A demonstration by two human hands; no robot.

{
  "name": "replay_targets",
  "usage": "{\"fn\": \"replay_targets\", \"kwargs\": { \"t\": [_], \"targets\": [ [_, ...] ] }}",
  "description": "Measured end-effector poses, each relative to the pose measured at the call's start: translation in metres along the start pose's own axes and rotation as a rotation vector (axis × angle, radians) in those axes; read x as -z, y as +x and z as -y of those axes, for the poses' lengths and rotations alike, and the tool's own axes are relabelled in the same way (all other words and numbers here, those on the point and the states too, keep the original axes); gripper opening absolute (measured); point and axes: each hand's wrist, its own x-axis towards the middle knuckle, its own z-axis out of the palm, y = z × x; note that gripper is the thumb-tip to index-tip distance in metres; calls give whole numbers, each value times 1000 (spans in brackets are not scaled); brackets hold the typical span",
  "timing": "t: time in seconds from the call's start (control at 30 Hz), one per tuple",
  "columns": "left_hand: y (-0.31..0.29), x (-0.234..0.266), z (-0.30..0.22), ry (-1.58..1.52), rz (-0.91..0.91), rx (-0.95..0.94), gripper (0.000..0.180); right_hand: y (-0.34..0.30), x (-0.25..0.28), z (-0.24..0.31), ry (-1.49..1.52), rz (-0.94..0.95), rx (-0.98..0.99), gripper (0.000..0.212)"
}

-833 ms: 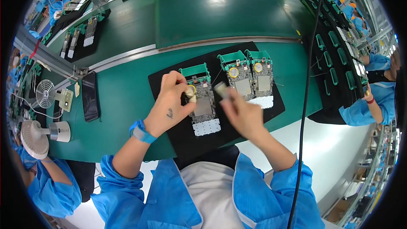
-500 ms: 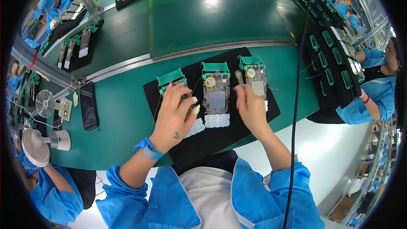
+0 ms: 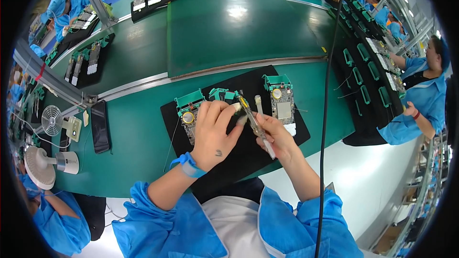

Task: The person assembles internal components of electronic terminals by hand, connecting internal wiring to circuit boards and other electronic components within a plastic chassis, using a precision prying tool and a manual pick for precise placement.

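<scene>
A circuit board [image 3: 252,120] is lifted off the black mat [image 3: 224,172] and turned nearly edge-on between my hands. My right hand [image 3: 281,139] is closed around its lower part and also holds a short stick tool with a pale tip [image 3: 258,104], perhaps a brush. My left hand [image 3: 213,136], with pale covers on some fingertips, pinches at the board's upper end beside its green bracket [image 3: 222,94]. Another circuit board [image 3: 188,118] lies to the left, partly behind my left hand. A third circuit board [image 3: 284,110] lies flat on the right.
On the left of the green bench stand a black phone [image 3: 99,126], a small clear-bladed fan [image 3: 51,120] and a white fan [image 3: 40,167]. A black cable [image 3: 325,114] hangs down on the right. Beyond it, a co-worker [image 3: 420,95] sits by a mat of green brackets [image 3: 366,94].
The middle board has been picked up from the mat and tilted on edge. My left hand moved right, off the left board; my right hand came in to hold the lifted board.
</scene>
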Motion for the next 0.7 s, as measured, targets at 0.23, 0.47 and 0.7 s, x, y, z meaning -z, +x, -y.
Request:
{"fn": "replay_targets", "kwargs": {
  "t": [0.23, 0.47, 0.7],
  "targets": [
    [6, -3, 10, 85, -2, -226, 34, 0, 12, -14, 109, 75, -27, 28],
    [-8, 3, 21, -151, 153, 0, 27, -7, 14, -32, -612, -229, 415, 29],
    [-9, -2, 23, -117, 361, -47, 25, -7, 1, -22, -1146, -215, 1016, 24]
  ]
}}
